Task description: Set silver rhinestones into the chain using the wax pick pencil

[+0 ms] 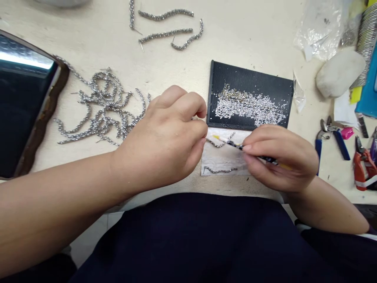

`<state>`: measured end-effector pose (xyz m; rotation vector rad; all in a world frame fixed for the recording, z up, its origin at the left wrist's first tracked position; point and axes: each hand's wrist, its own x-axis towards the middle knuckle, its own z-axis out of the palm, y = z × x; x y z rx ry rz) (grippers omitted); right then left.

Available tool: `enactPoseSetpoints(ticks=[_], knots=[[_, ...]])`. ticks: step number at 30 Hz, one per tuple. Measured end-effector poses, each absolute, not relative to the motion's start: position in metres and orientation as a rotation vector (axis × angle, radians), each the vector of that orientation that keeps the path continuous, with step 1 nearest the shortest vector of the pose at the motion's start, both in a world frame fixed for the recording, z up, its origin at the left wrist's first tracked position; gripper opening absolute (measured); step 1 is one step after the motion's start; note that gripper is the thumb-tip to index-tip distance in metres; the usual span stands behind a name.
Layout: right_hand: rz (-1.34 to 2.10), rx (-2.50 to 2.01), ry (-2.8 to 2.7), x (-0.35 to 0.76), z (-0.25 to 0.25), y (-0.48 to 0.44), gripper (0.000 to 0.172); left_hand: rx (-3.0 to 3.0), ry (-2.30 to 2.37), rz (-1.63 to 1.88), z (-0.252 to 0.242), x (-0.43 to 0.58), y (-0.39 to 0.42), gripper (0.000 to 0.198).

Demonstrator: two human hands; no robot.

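Note:
My left hand is closed in a pinch at the left edge of a white marbled sheet. From its fingertips a short silver rhinestone strand runs out across the sheet. My right hand grips a thin, dark-patterned stick with a yellow tip, which points at the sheet near that strand. A second, thin strand lies by the sheet's lower edge. Just beyond both hands is a black ribbed tray with many tiny silver stones spread over it.
A tangled pile of silver strands lies left of my left hand; several loose lengths lie farther back. A dark framed panel occupies the left. At right are blue-handled pliers, red-handled cutters, a white stone and a plastic bag.

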<state>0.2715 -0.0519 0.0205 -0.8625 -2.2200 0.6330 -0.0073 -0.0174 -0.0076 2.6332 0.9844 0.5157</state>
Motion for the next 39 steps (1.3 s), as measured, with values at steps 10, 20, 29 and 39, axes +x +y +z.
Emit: enactPoseSetpoints(ticks=[10, 20, 29, 39], knots=[[0.398, -1.102, -2.027, 0.271, 0.009, -0.052, 0.026, 2.661, 0.955, 0.559, -0.009, -0.007, -0.015, 0.026], [0.557, -0.94, -2.057, 0.272, 0.015, -0.05, 0.026, 2.654, 0.965, 0.515, -0.006, -0.008, -0.016, 0.027], [0.79, -0.835, -2.159, 0.271, 0.019, -0.05, 0.023, 2.646, 0.958, 0.562, -0.007, -0.008, -0.016, 0.022], [0.778, -0.857, -2.239, 0.271, 0.022, -0.05, 0.023, 2.611, 0.984, 0.519, -0.006, -0.007, -0.017, 0.029]])
